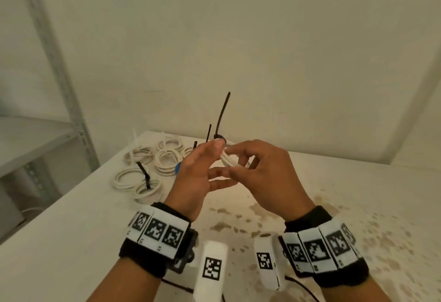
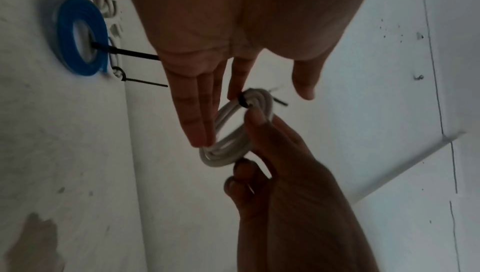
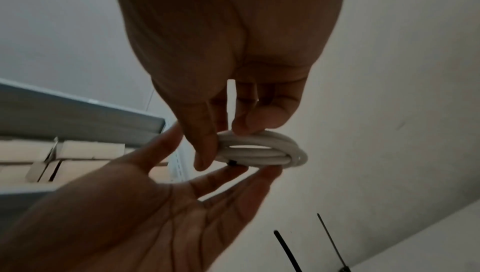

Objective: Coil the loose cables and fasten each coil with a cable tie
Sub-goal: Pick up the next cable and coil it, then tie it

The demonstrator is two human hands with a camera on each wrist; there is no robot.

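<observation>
A: What does the person hold above the stained white table (image 1: 310, 182)?

B: A small coil of white round cable (image 1: 230, 159), raised in the air between both hands, clear of the tabletop. A black plastic cable tie (image 1: 223, 117) is looped round the coil at its far side; the tie's long tail stands up and away from the hands.

A: How does the right hand (image 1: 269, 173) lie?

B: In the right wrist view the thumb and curled fingers pinch the coil (image 3: 262, 151) from above, so this hand grips it. The tie's black head (image 3: 232, 163) shows just under the strands.

A: And the left hand (image 1: 200, 170)?

B: Its fingers are straight. In the left wrist view the fingertips (image 2: 198, 136) lie against the coil (image 2: 228, 132), and the index finger touches the tie's loop (image 2: 243, 101). The thumb, seen from the head camera, rests near the top of the coil. The hand supports the coil with extended fingers and does not curl round it.

A: What else lies on the table?

B: Toward the far left corner, a cluster of tied white cable coils (image 1: 152, 168), several with black tie tails standing up from them. Among them a flat blue coil (image 2: 82, 36) lies on the tabletop, also tied in black. A grey metal shelving unit (image 1: 59, 68) stands to the left of the table.
</observation>
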